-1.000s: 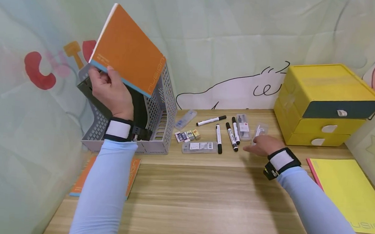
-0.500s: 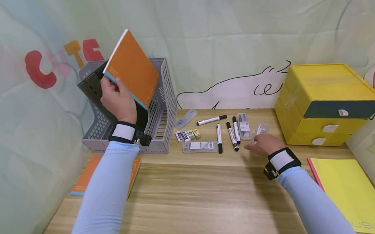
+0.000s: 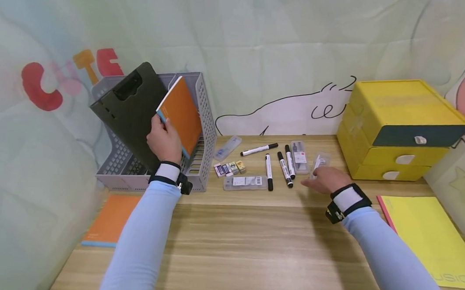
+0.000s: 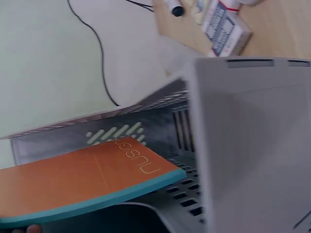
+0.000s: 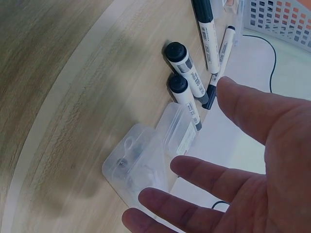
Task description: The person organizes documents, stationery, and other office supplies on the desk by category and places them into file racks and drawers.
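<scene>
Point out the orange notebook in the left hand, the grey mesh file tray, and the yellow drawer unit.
orange notebook (image 3: 183, 114): head view, middle of the front cover.
grey mesh file tray (image 3: 205, 130): head view, its perforated right side wall.
yellow drawer unit (image 3: 400, 101): head view, flat top panel.

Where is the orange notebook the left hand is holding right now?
In the head view the orange notebook is at left, gripped by the left hand inside the grey basket, leaning beside the dark clipboard.

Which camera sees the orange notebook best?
The head view: the whole orange notebook shows, held by the left hand over the grey basket. The left wrist view shows only its cover and blue edge; the right wrist view shows none.
</scene>
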Demonstrator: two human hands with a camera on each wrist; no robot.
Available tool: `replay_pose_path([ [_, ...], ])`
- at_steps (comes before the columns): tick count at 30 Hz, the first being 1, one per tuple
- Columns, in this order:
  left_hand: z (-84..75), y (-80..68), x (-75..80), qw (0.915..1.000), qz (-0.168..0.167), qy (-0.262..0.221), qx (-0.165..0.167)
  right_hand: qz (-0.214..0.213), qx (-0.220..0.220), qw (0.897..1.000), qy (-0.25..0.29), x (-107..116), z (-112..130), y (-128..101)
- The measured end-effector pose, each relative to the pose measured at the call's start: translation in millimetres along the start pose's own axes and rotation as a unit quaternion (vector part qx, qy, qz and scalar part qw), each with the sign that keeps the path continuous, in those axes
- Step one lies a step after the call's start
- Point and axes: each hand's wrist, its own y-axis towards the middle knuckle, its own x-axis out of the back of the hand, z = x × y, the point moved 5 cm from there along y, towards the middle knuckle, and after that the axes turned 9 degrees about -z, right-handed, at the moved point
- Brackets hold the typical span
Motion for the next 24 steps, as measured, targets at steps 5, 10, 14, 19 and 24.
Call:
replay_pose_path([
  [5, 20.6, -8.1, -13.1, 0.9992, 0.031, 0.016, 0.018, 0.001, -0.001, 1.000, 0.001, 0, 0, 0],
  [10, 37.3, -13.6, -22.8, 0.9960, 0.066, 0.041, 0.044, 0.006, -0.009, 1.000, 0.003, 0, -1, 0],
  [14, 39.0, -13.7, -21.6, 0.9946, 0.079, 0.040, 0.054, -0.001, -0.006, 1.000, 0.001, 0, 0, 0],
  [19, 37.1, -13.8, -19.5, 0.9936, 0.087, 0.040, 0.061, -0.006, 0.002, 1.000, -0.006, 0, 2, -1],
  [24, 20.2, -15.2, -13.8, 0.9974, 0.055, 0.046, 0.001, -0.006, 0.009, 1.000, -0.008, 0, 4, -1],
])
